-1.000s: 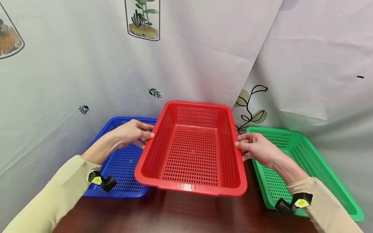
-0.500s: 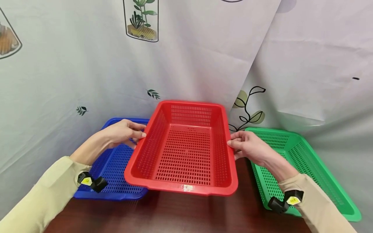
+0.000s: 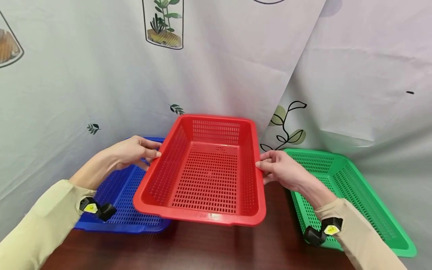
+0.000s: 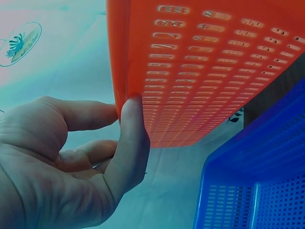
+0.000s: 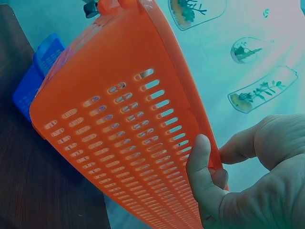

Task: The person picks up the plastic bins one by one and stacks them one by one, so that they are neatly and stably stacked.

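Between both hands a red perforated plastic basket (image 3: 209, 217) is held up above the table, its inside bare. My left hand (image 3: 133, 152) pinches its left rim, thumb on top and fingers beneath. On the opposite rim my right hand (image 3: 281, 168) grips the same way. From the left wrist view, a finger (image 4: 131, 143) lies against the outer side wall of the red basket (image 4: 190, 76). In the right wrist view, fingertips press on the slotted wall (image 5: 119, 129) below the rim. The red basket overlaps part of a blue basket (image 3: 128, 227) on the left.
A green basket (image 3: 374, 198) stands on the right of the dark wooden table (image 3: 216, 247). Behind everything hangs a white printed cloth (image 3: 222, 67). Black cameras (image 3: 98, 210) are strapped to both wrists, the left one over the blue basket.
Both hands have carried the red basket leftward, so it covers more of the blue basket. The gap between it and the green basket has widened. The grips look the same.
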Available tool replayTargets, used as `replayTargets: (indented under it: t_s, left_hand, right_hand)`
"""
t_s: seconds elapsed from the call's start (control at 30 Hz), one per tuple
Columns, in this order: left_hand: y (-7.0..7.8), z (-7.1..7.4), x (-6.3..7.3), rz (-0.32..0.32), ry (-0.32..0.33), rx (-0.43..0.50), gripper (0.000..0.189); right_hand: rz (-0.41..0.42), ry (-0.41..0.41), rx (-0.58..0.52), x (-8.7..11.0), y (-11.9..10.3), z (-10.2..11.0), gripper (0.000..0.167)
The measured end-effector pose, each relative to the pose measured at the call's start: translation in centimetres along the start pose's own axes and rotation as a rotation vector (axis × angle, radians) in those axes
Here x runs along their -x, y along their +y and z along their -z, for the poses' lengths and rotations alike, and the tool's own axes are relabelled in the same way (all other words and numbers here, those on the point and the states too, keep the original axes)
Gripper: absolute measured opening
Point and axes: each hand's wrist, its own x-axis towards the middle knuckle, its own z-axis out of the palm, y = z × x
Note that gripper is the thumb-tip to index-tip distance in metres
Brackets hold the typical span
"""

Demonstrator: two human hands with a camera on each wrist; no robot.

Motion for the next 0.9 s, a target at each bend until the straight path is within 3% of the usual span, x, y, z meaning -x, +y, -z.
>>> replayTargets:
  t_s: [0.9]
  left_hand:
    - [-0.9, 3.4, 1.5, 0.053, 0.016, -0.021, 0.059]
  right_hand:
    - [0.025, -0.001, -0.062, -2.4, -0.4, -3.5, 0.028]
